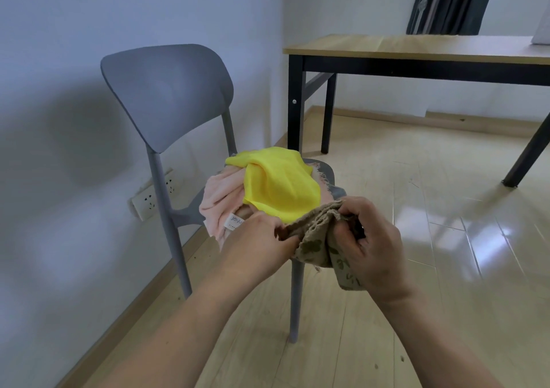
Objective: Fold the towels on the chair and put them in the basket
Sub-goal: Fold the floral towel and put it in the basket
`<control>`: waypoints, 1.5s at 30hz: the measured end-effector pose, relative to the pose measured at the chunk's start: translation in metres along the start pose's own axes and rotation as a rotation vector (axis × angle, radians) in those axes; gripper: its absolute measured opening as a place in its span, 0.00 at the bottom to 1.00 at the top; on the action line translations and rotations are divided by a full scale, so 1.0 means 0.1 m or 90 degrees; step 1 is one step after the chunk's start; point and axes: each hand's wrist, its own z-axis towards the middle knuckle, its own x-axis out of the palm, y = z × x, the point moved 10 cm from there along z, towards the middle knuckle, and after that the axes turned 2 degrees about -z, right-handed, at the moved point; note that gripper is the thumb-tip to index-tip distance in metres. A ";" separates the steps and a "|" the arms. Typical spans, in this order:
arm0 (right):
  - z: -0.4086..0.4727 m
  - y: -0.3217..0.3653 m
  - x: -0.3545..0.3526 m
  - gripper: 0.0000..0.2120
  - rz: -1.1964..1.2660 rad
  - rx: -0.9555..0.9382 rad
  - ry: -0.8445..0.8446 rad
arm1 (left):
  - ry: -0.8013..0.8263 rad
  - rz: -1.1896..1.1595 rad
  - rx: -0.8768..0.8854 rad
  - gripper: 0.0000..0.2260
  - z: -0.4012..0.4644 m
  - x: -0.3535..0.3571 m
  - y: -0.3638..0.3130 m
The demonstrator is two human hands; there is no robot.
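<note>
A grey plastic chair stands by the wall with a heap of towels on its seat. A yellow towel lies on top of a crumpled pink towel with a white label. In front of the seat, both hands hold a beige towel with a green leaf print. My left hand pinches its left edge. My right hand grips its bunched right side, and part of the cloth hangs below that hand. No basket is in view.
A wooden table with black legs stands at the back right. A white power strip leans at the wall behind the chair. A dark curtain hangs at the top right. Glossy wood floor spreads to the right.
</note>
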 end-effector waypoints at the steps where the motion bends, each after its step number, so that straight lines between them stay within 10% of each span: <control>1: 0.00 0.00 0.00 0.05 -0.006 -0.004 0.003 | 0.010 0.015 -0.004 0.14 0.00 0.02 0.02; 12: -0.09 -0.51 -0.15 0.10 -0.056 0.187 -0.021 | 0.040 -0.455 -0.074 0.04 0.00 -0.17 0.17; 18: -0.11 -0.59 -0.04 0.19 0.027 0.303 -0.045 | -0.059 -0.306 0.027 0.04 -0.05 -0.33 0.04; 25: -0.02 -0.33 0.16 0.21 0.105 0.233 0.056 | 0.181 -0.206 0.052 0.23 -0.18 0.18 -0.19; 33: -0.03 -0.40 0.14 0.18 0.046 0.200 0.072 | 0.080 -0.267 0.102 0.03 -0.11 0.09 -0.31; 39: -0.42 -0.81 0.32 0.25 0.235 0.623 0.283 | 0.051 -0.425 0.079 0.05 -0.09 0.00 -0.26; 45: -0.54 -0.85 0.40 0.07 0.443 0.650 0.300 | 0.066 -0.499 -0.004 0.18 -0.02 -0.05 -0.10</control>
